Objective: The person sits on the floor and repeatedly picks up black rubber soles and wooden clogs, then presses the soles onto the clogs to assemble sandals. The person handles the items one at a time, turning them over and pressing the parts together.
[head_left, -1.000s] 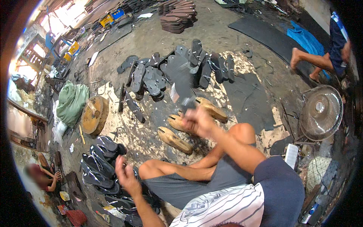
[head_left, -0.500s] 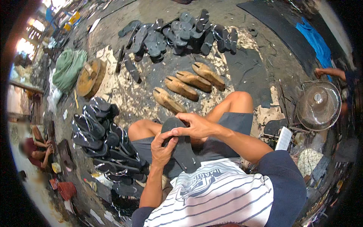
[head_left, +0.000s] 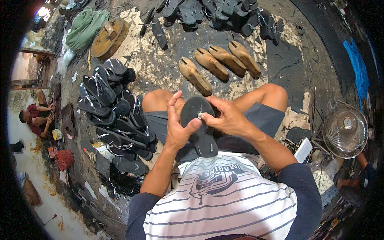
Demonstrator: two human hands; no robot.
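Above my lap, a dark grey flip-flop sole [head_left: 197, 105] lies with its rounded end away from me. Small white bits show on its face, and two short light marks sit near its closer end. My right hand [head_left: 233, 119] grips the sole's right edge, its thumb pressed on the face beside the white bits. On the left side, my left hand [head_left: 177, 124] has its fingers spread and raised, with the thumb over the sole's surface; whether its palm bears on the edge is hidden.
Several wooden shoe lasts [head_left: 210, 64] lie beyond my knees. Finished-looking flip-flops [head_left: 98, 94] are heaped at left; more sandals [head_left: 188, 12] stand at the far side. A round wooden block [head_left: 110, 38], a fan [head_left: 345, 128] at right and a seated person [head_left: 35, 114] far left surround me.
My left hand has loosened from the sole and spread its fingers. My right thumb now presses by white bits that were covered before. The view has shifted, so the surroundings appear displaced.
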